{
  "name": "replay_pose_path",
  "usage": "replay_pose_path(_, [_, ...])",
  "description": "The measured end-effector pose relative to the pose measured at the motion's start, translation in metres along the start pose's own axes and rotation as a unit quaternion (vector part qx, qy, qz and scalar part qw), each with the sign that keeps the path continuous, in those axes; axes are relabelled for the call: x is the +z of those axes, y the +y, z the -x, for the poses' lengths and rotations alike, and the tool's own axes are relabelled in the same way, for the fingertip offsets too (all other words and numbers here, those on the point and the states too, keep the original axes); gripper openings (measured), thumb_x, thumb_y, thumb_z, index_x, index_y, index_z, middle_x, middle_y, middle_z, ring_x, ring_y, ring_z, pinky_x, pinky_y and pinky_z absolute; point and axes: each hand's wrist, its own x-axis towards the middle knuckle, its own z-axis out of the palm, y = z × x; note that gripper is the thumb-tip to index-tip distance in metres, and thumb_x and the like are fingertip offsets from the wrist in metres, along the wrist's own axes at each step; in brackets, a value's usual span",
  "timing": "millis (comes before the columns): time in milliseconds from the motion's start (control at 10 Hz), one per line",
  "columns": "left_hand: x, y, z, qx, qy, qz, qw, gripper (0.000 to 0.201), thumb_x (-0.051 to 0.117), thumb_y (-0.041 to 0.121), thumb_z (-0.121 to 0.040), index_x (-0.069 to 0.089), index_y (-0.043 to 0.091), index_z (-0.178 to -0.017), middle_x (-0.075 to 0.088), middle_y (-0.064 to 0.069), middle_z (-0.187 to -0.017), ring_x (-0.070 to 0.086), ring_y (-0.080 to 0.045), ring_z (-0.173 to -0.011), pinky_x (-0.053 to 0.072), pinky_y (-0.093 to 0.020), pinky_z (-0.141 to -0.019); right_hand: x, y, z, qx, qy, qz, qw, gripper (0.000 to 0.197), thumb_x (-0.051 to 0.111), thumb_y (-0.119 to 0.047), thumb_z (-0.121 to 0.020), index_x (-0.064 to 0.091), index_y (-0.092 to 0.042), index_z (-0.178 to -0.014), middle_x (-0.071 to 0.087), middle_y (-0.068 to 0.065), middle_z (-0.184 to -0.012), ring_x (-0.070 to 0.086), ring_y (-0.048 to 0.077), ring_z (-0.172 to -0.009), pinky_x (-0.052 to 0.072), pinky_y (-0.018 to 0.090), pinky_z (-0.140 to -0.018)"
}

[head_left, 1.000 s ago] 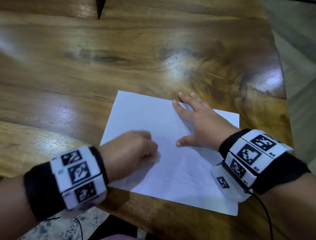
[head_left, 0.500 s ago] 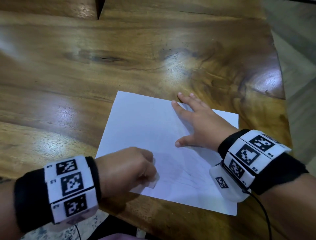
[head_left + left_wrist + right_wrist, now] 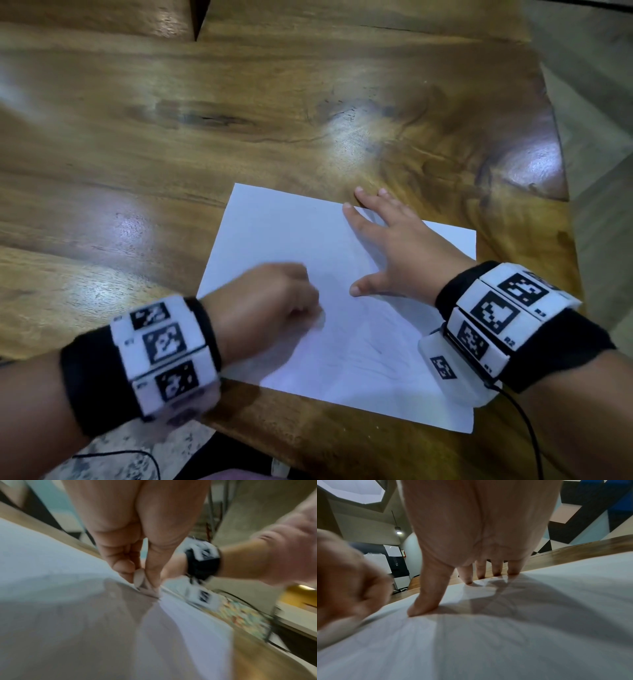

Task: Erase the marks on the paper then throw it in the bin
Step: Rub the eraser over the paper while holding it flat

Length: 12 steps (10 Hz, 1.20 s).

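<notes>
Wooden tabletop (image 3: pixel 137 144) carries the white paper (image 3: pixel 274 233), lying flat near the front edge. Left hand (image 3: pixel 267 308) sits on the sheet's left-middle, blurred with motion; its fingers (image 3: pixel 123 566) are curled and pinching a small pale eraser (image 3: pixel 139 578), whose tip touches the sheet. Compared with half a second ago, this hand has travelled up from the paper's near-left edge toward the middle, about where it was a second ago, so it reads as one back-and-forth rubbing stroke. To its right, faint pencil marks (image 3: pixel 373 356) show on the near part of the sheet, meaning erasing looks unfinished. Right hand (image 3: pixel 394 246) hasn't shifted: palm down on the upper right of the paper, fingers (image 3: pixel 496 568) straight and spread, thumb out, tips reaching just over the far edge onto wood, pinning the sheet. No bin in any view, so throwing away is likely some way off.
</notes>
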Motion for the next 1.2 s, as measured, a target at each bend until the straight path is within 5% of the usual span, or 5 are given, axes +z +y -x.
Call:
replay_pose_path(300, [0.001,-0.005,0.023,0.017,-0.061,-0.036,0.997,0.007,0.062,0.020,-0.076,0.067,0.022,-0.070,0.045,0.013,-0.069,0.046,-0.002,-0.062,0.032,-0.008,-0.056,0.000,0.000,0.001,-0.001,-0.001,-0.006,1.000,0.107,0.069,-0.051,-0.073,-0.002,-0.029,-0.149,-0.019,-0.009,-0.156,-0.020,0.014,-0.143,-0.002,0.032,-0.118])
replay_pose_path(400, [-0.006,-0.011,0.013,-0.014,0.013,-0.004,1.000,0.013,0.058,0.029,-0.074,0.067,0.022,-0.069,0.051,0.010,-0.070,0.049,-0.003,-0.066,0.033,-0.005,-0.060,0.000,-0.001,0.001,0.000,0.000,-0.003,1.000,0.106,0.069,-0.051,-0.074,-0.002,-0.029,-0.149,-0.019,-0.009,-0.156,-0.020,0.014,-0.143,-0.002,0.031,-0.118])
replay_pose_path(600, [0.002,-0.007,0.039,-0.011,-0.091,-0.041,0.995,0.011,0.064,0.017,-0.076,0.057,0.019,-0.068,0.040,0.016,-0.071,0.044,-0.001,-0.062,0.033,-0.010,-0.056,0.000,0.000,0.001,0.000,-0.003,-0.007,1.000,0.107,0.069,-0.051,-0.073,-0.003,-0.029,-0.149,-0.019,-0.010,-0.156,-0.020,0.013,-0.143,-0.002,0.031,-0.119])
replay_pose_path(1100, [0.009,0.008,0.019,0.017,-0.090,-0.005,0.996,0.010,0.064,0.015,-0.074,0.060,0.025,-0.072,0.040,0.016,-0.072,0.049,-0.004,-0.066,0.036,-0.011,-0.056,0.002,0.002,-0.001,-0.006,0.003,-0.005,1.000,0.107,0.068,-0.052,-0.073,-0.004,-0.029,-0.149,-0.020,-0.009,-0.156,-0.021,0.014,-0.143,-0.004,0.032,-0.118])
replay_pose_path(1200, [-0.005,0.005,-0.009,0.017,-0.012,-0.023,1.000,0.019,0.051,0.031,-0.077,0.064,0.020,-0.070,0.052,0.005,-0.069,0.052,-0.010,-0.061,0.036,-0.015,-0.057,0.002,0.002,-0.002,-0.009,0.006,-0.003,1.000,0.108,0.069,-0.053,-0.073,-0.003,-0.029,-0.149,-0.020,-0.008,-0.156,-0.021,0.015,-0.143,-0.005,0.032,-0.119])
